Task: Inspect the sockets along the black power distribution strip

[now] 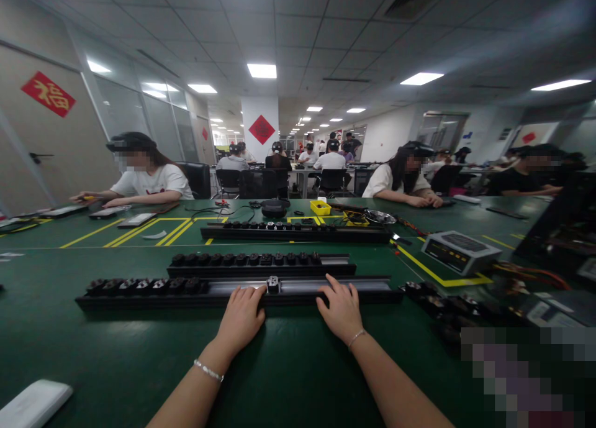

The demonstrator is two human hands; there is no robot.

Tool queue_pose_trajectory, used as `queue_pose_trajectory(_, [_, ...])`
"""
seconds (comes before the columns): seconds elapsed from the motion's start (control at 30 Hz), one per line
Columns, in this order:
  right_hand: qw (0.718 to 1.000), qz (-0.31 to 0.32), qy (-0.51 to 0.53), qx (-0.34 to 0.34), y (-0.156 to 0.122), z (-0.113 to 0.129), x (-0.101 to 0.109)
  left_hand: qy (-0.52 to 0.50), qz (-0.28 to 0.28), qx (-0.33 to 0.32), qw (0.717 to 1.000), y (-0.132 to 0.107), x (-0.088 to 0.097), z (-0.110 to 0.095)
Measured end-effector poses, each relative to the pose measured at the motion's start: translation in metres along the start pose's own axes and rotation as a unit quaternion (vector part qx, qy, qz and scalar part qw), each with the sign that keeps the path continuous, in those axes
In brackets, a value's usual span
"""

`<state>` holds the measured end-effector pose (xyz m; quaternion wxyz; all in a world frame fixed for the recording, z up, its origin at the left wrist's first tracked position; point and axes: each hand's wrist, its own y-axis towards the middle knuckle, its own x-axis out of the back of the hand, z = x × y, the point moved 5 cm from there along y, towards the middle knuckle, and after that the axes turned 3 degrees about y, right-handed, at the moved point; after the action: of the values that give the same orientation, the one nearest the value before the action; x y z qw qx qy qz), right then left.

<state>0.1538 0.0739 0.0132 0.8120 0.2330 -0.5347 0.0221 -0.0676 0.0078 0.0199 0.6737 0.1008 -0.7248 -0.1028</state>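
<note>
A long black rail [139,300] with a grey channel lies across the green table just in front of me. Several small black parts sit in a row on its left end, and one single part [272,284] stands near its middle. My left hand [241,316] rests on the rail's near edge just left of that part, fingers curled over the edge. My right hand [342,309] lies on the rail to the right, fingers stretched onto the grey channel. A bracelet is on each wrist.
A second loaded rail [261,264] lies just behind, a third rail [293,232] farther back. A grey meter box [460,250] stands right, loose black parts [440,307] beside it. A yellow bin [320,207] sits mid-table. A white object [32,404] lies near left. Other people sit around.
</note>
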Motion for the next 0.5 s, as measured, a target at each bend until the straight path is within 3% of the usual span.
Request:
queue_pose_trajectory(0.27, [0.999,-0.033,0.002,0.014,-0.002,0.008,0.005,0.011,0.016,0.015,1.0,0.0,0.004,-0.002])
queue_pose_trajectory(0.5, [0.993,-0.034,0.019,0.114,-0.005,0.058,-0.001,0.014,0.013,0.017,1.0,0.0,0.005,-0.003])
